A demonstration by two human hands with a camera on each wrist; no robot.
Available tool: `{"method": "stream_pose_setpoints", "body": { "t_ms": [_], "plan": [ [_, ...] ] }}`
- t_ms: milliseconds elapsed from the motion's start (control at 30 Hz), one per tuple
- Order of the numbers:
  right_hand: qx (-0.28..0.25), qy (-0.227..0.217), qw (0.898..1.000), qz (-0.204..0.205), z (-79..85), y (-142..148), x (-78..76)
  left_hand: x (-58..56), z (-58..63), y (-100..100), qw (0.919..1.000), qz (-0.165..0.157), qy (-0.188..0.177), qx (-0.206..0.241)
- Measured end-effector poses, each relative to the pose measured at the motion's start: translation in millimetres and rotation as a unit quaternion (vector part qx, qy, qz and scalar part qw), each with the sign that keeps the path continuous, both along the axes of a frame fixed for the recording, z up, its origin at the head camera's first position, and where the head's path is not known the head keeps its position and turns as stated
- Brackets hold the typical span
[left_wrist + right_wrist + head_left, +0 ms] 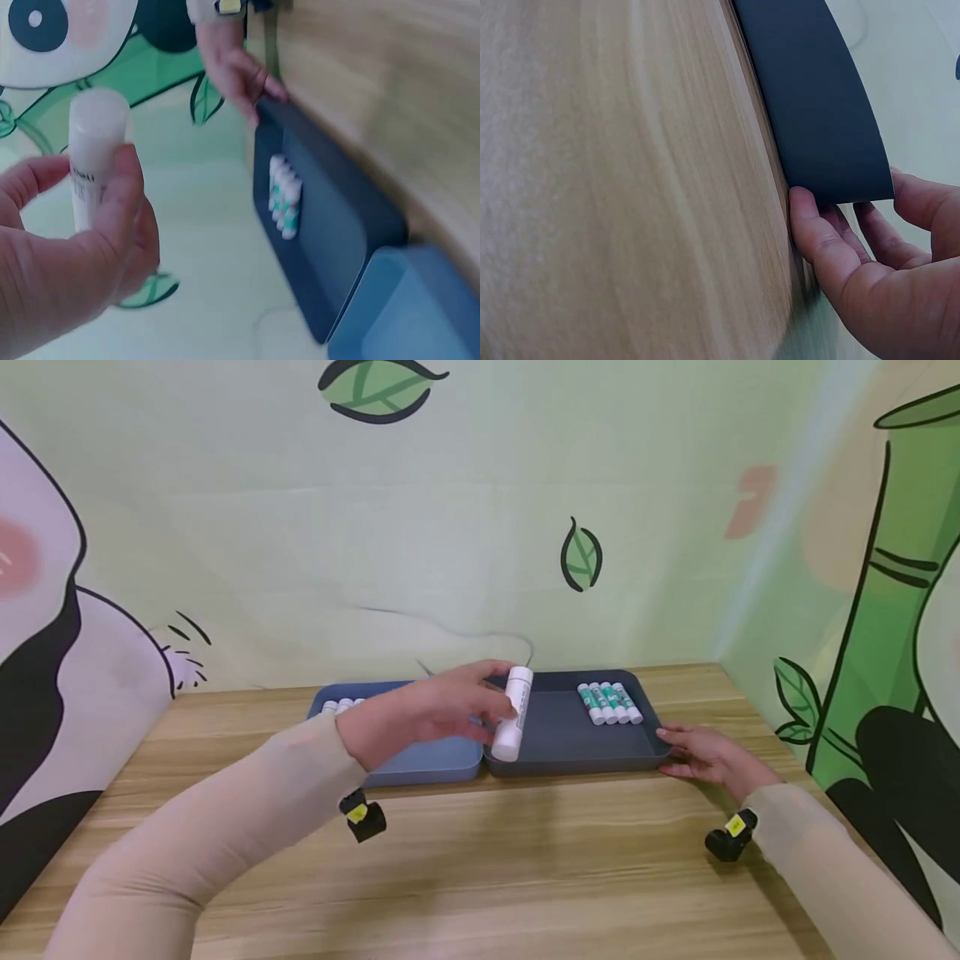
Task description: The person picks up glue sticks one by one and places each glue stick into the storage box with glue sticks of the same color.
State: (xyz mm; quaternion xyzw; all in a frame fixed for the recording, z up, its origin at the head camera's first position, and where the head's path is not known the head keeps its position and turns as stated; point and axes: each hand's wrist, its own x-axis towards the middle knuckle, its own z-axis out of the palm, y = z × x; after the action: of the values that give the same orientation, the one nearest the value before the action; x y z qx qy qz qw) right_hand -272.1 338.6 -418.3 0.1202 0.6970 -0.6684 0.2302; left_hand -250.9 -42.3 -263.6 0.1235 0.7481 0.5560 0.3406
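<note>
My left hand [457, 706] holds a white glue stick [513, 714] between thumb and fingers, above where the two trays meet. The stick stands nearly upright, slightly tilted, with small dark lettering on its side, also visible in the left wrist view [90, 161]. Beneath it lies the dark grey tray [555, 752], where several white glue sticks with green labels [610, 703] lie in a row. My right hand [708, 756] grips that tray's right end, thumb at the rim and fingers lower on the wall [825, 112].
A blue tray [442, 764] adjoins the dark one on the left, partly hidden by my left forearm. White stick ends [345, 704] show at its back left. The wooden table [480, 877] meets a printed wall [450, 552] behind the trays.
</note>
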Motion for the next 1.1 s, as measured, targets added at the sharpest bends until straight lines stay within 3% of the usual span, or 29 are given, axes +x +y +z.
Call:
{"method": "stream_pose_setpoints", "body": {
  "t_ms": [167, 300, 433, 700, 1100],
  "plan": [
    [0.008, -0.005, 1.000, -0.003, -0.5, 0.0, -1.1, -10.5, 23.8, -18.8, 0.9987, -0.043, 0.029, 0.006],
    [0.006, -0.008, 1.000, -0.010, 0.2, 1.0, -2.1, -21.5, 40.4, -32.4, 0.9974, -0.051, 0.051, 0.010],
    [0.007, -0.002, 1.000, -0.007, 1.0, 0.9, -1.5, -35.1, 47.9, -45.3, 0.9961, -0.045, 0.076, 0.000],
    [0.010, 0.006, 1.000, 0.001, -1.7, 1.2, -0.6, -62.0, 35.9, -75.5, 0.9949, -0.017, 0.100, -0.006],
    [0.004, -0.011, 1.000, -0.020, 1.8, -1.2, 0.7, -89.8, 9.9, -104.0, 0.9943, 0.022, 0.099, -0.033]
  ]
}}
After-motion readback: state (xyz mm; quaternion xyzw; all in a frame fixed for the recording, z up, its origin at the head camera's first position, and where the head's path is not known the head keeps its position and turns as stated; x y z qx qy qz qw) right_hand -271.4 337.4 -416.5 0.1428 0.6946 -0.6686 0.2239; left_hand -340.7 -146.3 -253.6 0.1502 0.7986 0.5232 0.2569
